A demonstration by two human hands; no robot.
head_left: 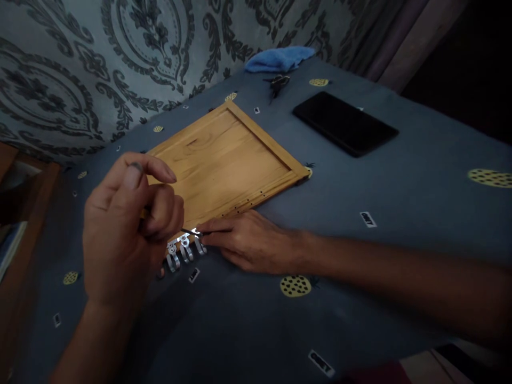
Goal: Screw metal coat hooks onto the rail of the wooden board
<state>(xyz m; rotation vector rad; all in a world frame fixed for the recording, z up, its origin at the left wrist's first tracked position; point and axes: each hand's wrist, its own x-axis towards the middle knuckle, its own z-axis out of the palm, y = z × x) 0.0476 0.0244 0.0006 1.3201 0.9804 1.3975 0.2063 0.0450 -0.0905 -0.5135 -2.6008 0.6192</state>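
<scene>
A wooden board (224, 160) with a raised frame lies on the cloth, with a metal hook rack (184, 241) along its near edge. My left hand (134, 208) is closed round a screwdriver (187, 231); its handle is mostly hidden by the fingers, and its dark shaft points right to the rack's right end. Resting at that end, my right hand (256, 240) has its fingertips pressed together by the screwdriver's tip. What they pinch there, if anything, is too small to make out. Several small dark holes run along the board's edge beyond the rack.
A black phone (346, 122) lies to the right of the board. Farther back are scissors (277, 84) and a blue cloth (280, 58), near the patterned wall (148, 48). The grey tablecloth (400, 186) has a pineapple print. Wooden furniture (30, 229) stands at the left.
</scene>
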